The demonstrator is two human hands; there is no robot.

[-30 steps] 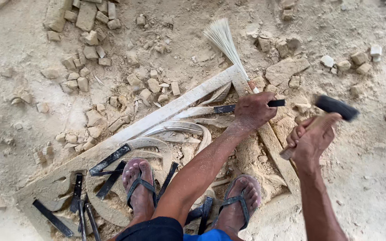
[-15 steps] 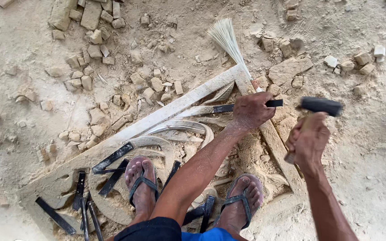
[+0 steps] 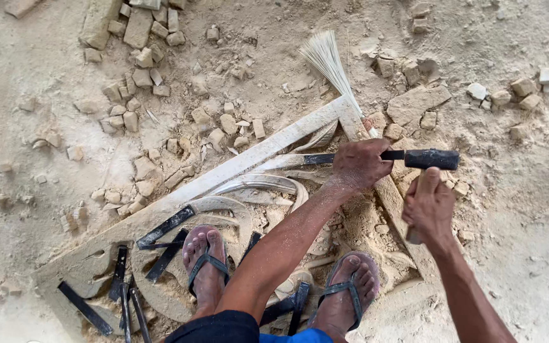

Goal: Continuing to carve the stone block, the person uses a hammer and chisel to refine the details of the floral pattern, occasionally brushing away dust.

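Note:
My left hand (image 3: 360, 166) is shut on a dark flat chisel (image 3: 316, 159) that lies nearly level across a pale carved stone slab (image 3: 255, 152), its blade pointing left into the curved relief. My right hand (image 3: 428, 208) grips the wooden handle of a black-headed hammer (image 3: 432, 159). The hammer head meets the chisel's butt end just right of my left hand. Both my feet, in sandals, rest on the slab, the left foot (image 3: 206, 260) and the right foot (image 3: 351, 298).
Several spare dark chisels (image 3: 165, 227) lie on the slab's lower left part. A pale straw brush (image 3: 328, 60) lies at the slab's top corner. Stone chips and blocks (image 3: 138, 28) are scattered over the dusty ground all around.
My right hand has swung the hammer leftward, bringing its head from off to the right up against the chisel's end. The left hand and chisel stayed put.

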